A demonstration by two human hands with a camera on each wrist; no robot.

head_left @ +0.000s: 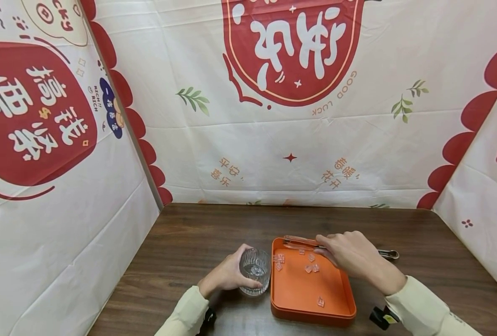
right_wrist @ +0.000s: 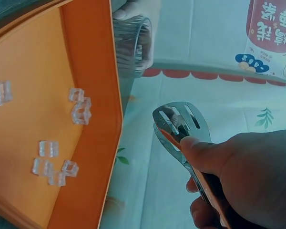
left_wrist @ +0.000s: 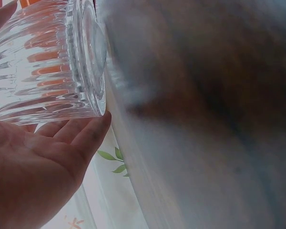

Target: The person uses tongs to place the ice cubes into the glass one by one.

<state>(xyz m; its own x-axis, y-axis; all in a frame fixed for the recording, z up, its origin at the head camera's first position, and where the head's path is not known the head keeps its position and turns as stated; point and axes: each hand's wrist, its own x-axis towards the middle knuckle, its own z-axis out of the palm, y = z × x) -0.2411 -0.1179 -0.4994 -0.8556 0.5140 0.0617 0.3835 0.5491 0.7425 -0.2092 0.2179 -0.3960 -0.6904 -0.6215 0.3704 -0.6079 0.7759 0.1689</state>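
My left hand (head_left: 228, 272) grips a clear ribbed glass (head_left: 254, 268) from its left side, thumb and fingers curled round it. The glass stands beside the tray's left wall; whether anything lies inside I cannot tell. In my right hand (head_left: 353, 254) are metal tongs (right_wrist: 183, 119) with slotted heads, held over the tray's far edge. No cube shows between the tongs' heads, which sit close together. Below lies an orange tray (head_left: 303, 291) with several clear cubes (head_left: 321, 302) scattered inside, mostly along its far and left parts.
The dark wooden table (head_left: 181, 261) carries the tray and glass. A white printed cloth (head_left: 273, 154) hangs behind the table, and more printed cloth (head_left: 63, 233) rises along the left side and the right.
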